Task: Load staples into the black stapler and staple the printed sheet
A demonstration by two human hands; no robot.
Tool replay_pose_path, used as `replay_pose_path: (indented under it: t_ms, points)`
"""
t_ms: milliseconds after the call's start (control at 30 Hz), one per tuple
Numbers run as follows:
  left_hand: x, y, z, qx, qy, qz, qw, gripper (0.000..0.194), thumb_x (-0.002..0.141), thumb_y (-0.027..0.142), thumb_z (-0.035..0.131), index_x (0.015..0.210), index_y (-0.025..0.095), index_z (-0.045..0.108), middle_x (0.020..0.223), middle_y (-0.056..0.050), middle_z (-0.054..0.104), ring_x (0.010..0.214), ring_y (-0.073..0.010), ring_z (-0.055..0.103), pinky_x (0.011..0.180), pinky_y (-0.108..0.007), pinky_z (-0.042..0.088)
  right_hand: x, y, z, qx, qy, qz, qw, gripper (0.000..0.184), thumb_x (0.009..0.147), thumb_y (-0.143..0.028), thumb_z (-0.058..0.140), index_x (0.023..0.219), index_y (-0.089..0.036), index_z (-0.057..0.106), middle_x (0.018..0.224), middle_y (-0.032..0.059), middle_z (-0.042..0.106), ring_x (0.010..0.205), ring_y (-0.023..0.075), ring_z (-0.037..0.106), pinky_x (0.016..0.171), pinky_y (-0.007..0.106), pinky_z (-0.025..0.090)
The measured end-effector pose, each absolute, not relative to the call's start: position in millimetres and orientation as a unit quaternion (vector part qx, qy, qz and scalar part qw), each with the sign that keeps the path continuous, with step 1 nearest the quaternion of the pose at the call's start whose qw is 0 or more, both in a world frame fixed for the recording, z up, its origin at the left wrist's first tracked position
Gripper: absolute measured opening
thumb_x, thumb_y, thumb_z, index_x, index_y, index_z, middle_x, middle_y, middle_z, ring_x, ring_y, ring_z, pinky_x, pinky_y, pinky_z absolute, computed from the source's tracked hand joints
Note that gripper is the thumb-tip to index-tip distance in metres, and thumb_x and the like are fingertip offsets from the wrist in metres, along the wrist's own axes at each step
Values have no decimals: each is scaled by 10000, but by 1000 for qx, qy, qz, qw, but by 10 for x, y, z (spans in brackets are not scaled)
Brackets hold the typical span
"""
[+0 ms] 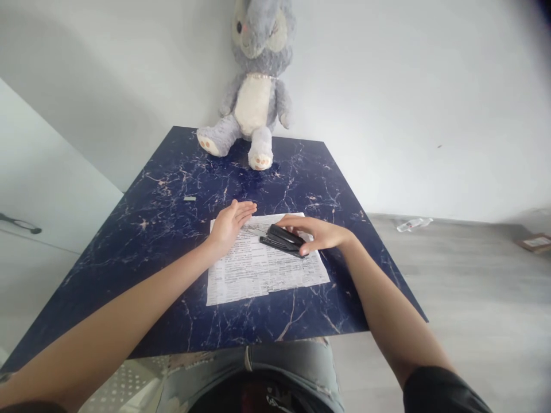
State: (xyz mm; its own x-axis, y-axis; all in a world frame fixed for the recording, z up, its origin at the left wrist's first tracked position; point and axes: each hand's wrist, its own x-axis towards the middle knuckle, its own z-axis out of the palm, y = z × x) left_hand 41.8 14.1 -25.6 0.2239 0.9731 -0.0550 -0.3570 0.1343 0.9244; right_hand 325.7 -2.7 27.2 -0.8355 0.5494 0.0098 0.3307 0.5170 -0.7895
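Observation:
Printed sheets of paper (241, 275) lie on the dark blue table, their lower edges slightly uneven. A black stapler (282, 240) is above the middle of the paper, its jaws parted toward the left. My right hand (321, 231) grips its rear end, thumb below and fingers over the top. A thin silvery strip (257, 230) shows between the stapler and my left hand; I cannot tell whether it belongs to the stapler. My left hand (230, 226) rests at the paper's upper left edge, fingers stretched out and holding nothing.
A grey plush toy (257, 106) sits at the table's far edge against the wall. One small pale green piece (190, 198) lies on the table (163, 321) at left. Down on the floor to the right are a clear plastic bottle (413, 224) and a brown box (536, 242).

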Motion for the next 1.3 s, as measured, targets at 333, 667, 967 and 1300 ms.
replay_pose_path:
  t_ms: [333,667,967,1300]
  points:
    - [310,175,-172,387,299,429,760,514,1046,614,440,1219,221,722,1452,-146,662,1416,-342,576,1219,-553,449,2733,-320,229,-339,-913,134,184,688,897,-31,471,1553,-236,476,1488,138,574,1372,341,505,1121,578,451]
    - [347,185,-219,302,279,418,810,210,1005,137,572,1085,108,765,1203,-165,767,1226,-264,709,1218,-421,474,2655,-298,129,-359,-909,-184,109,590,1064,-80,418,1635,-226,389,1537,133,591,1380,333,528,1058,528,450]
    - [318,180,-143,267,261,407,834,235,1059,192,543,1085,100,758,1225,-179,764,1230,-270,712,1185,-428,504,2710,-287,190,-381,-887,-226,132,603,1013,-41,489,1584,-236,470,1534,117,594,1325,321,544,1000,492,459]
    - [357,141,-191,422,353,438,711,176,1021,149,602,1143,121,725,1134,-133,783,922,-170,774,932,-334,645,2710,-273,189,-446,-863,-94,217,625,911,34,507,1454,-271,556,1465,111,615,1262,322,566,990,484,465]
